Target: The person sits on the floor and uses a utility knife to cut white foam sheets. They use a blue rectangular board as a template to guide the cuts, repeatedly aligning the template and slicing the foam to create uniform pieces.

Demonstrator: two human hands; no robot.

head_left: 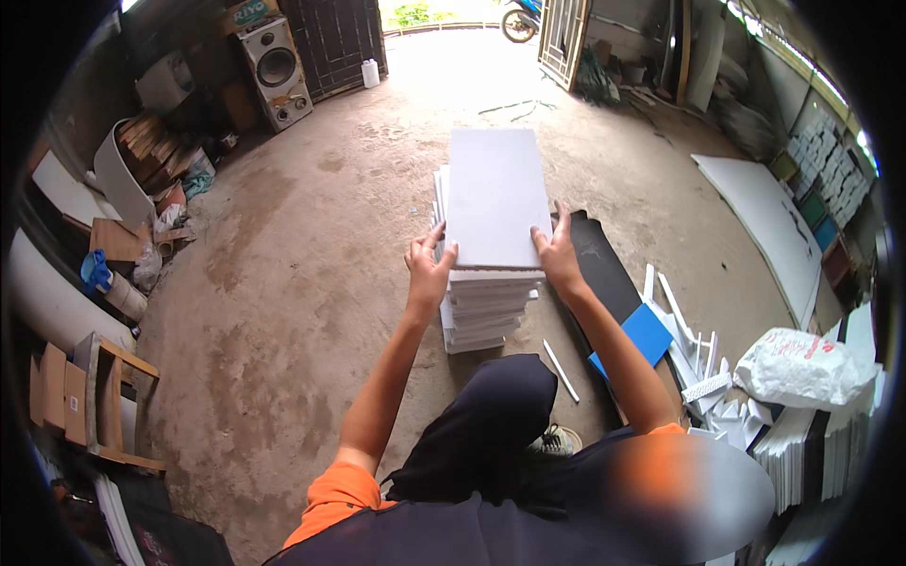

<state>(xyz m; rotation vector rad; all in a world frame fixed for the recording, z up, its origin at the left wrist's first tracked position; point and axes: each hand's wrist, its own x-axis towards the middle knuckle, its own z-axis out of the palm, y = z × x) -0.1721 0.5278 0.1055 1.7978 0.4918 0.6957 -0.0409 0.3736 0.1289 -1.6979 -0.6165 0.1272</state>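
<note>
Before me a tall stack of white rectangular pieces rises from the concrete floor, its sides uneven. On its top lies a flat white board. My left hand grips the board's near left edge, thumb close to the corner. The near right edge is held by my right hand, its thumb over the top face. Whether the board is lifted off the stack or rests on it, I cannot tell. Beside my right forearm is a blue sheet, lying on a long black strip.
Right of the stack lie white offcuts, a white sack and a large white sheet. A thin white strip is near my shoe. At left are a wooden stool frame and cardboard. A loudspeaker stands far left.
</note>
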